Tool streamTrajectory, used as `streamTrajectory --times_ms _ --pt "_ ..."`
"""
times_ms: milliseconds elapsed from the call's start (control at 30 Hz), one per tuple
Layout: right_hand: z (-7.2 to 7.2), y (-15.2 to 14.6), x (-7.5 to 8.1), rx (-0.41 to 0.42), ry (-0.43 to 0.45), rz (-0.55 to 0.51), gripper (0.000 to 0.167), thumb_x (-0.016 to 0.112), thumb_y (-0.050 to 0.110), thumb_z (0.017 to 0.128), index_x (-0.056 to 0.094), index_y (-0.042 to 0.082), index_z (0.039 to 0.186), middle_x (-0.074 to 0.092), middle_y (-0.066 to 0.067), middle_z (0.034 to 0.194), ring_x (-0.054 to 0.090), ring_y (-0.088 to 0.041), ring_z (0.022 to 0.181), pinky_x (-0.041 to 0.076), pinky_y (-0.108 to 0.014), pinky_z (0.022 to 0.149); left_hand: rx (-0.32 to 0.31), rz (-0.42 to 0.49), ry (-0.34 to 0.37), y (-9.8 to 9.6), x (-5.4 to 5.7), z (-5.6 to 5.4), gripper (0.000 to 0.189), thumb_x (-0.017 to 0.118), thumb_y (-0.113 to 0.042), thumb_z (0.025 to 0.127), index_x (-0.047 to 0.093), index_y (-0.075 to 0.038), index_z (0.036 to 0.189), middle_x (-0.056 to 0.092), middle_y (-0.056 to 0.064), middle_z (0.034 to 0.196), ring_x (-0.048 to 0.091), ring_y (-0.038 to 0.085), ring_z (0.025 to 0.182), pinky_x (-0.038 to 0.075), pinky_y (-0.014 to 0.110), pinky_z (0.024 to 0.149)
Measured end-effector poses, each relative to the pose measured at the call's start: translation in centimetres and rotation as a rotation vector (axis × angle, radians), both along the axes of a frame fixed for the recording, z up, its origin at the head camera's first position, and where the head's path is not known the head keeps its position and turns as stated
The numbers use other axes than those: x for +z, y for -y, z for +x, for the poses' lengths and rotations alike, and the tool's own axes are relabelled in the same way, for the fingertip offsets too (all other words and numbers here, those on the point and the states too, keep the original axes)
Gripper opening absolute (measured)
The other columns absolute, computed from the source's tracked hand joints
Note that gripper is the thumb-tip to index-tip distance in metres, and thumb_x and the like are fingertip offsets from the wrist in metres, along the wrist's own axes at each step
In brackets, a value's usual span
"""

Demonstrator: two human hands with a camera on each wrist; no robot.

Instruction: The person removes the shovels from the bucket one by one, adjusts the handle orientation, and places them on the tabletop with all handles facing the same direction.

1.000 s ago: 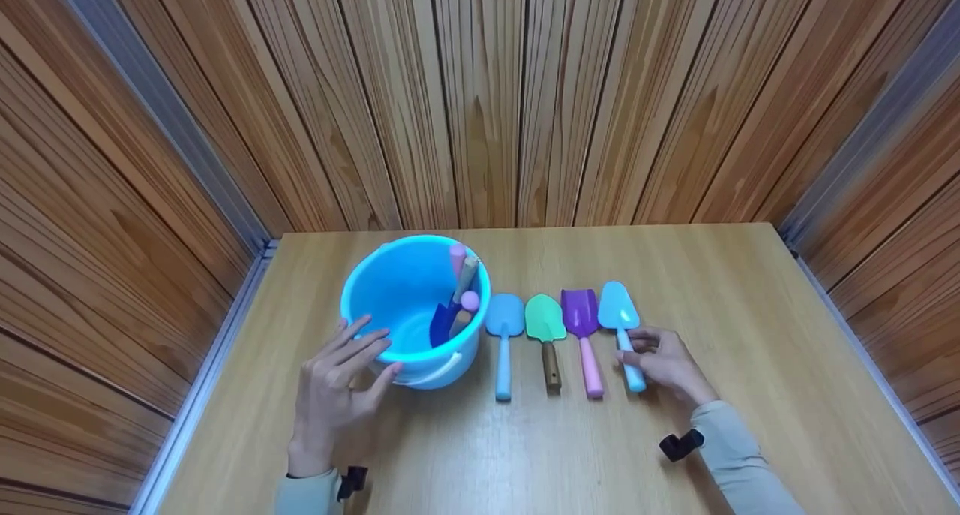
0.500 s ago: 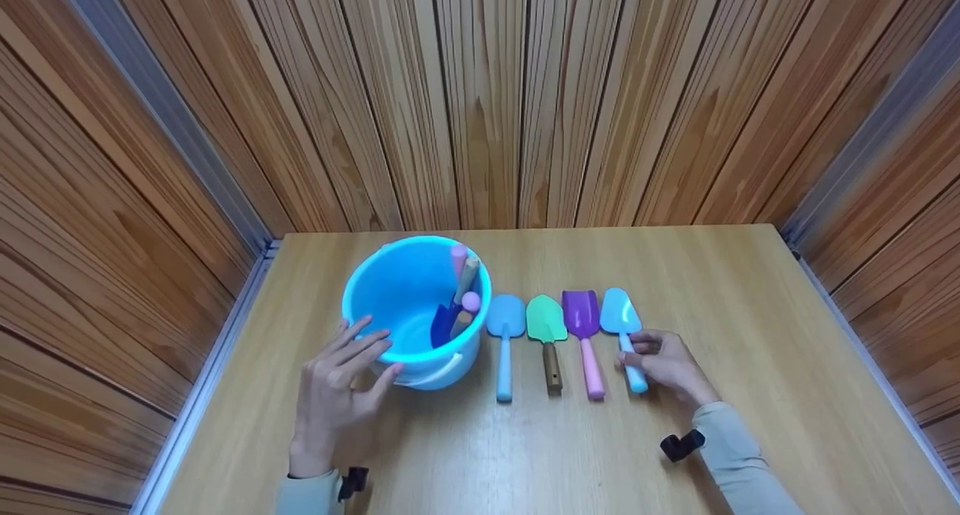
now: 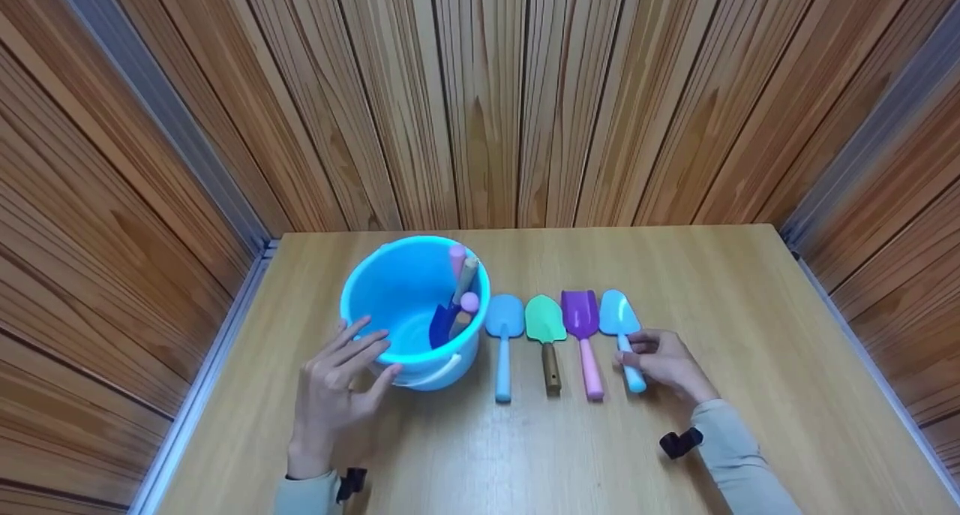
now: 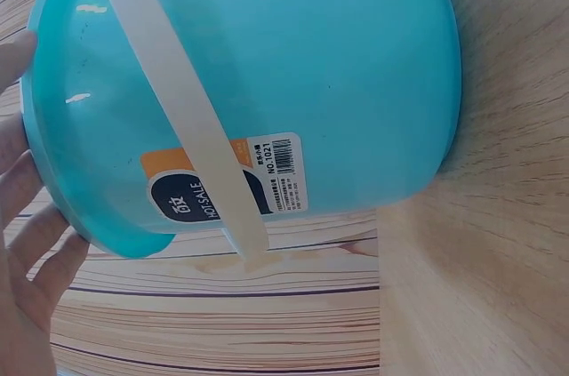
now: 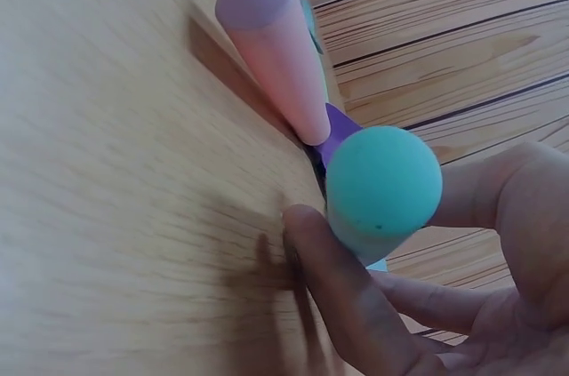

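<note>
In the head view my left hand (image 3: 330, 387) rests with spread, fairly straight fingers on the near left rim of a light blue bucket (image 3: 442, 368). Its fingertips line the rim in the left wrist view, beside a white bail handle (image 4: 169, 83). My right hand (image 3: 667, 361) pinches the handle of a light blue toy shovel (image 3: 619, 312), at the right end of a row. The round handle end (image 5: 384, 176) shows between thumb and fingers. To its left lie a purple shovel (image 3: 580, 312) with pink handle, a green trowel (image 3: 545, 318) with brown handle, and another blue shovel (image 3: 505, 316).
Inside the bucket, several small tools lean on the right wall, among them a dark blue shovel blade (image 3: 441, 326) and a pink handle (image 3: 457, 260). The wooden table (image 3: 465, 455) meets wood-plank walls (image 3: 480, 124) at the back and sides.
The light blue shovel's blade has come down slightly toward me, level with the row, held by my right hand. My left hand and the bucket stay as they were.
</note>
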State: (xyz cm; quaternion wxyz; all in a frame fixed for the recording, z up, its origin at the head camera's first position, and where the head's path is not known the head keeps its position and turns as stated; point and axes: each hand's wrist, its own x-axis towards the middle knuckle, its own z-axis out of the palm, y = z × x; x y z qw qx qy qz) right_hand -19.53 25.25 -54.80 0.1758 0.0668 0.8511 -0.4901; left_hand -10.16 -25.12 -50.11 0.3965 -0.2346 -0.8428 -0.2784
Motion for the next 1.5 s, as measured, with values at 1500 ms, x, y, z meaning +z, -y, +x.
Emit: streamTrajectory --times_ms 1500 --pt "-4.5 10.7 11.0 0.279 -0.378 0.251 0.050 0.070 0.022 0.104 0.058 0.004 0.148 0.065 -0.021 0.137 0.065 -0.040 0.125 0.061 -0.055 0.100 0.007 0.004 0.008 -0.1 0.1 0.0 0.047 0.097 -0.028 0.077 0.084 -0.015 0.119 0.081 0.000 0.121 0.071 0.030 0.128 0.054 0.058 0.107"
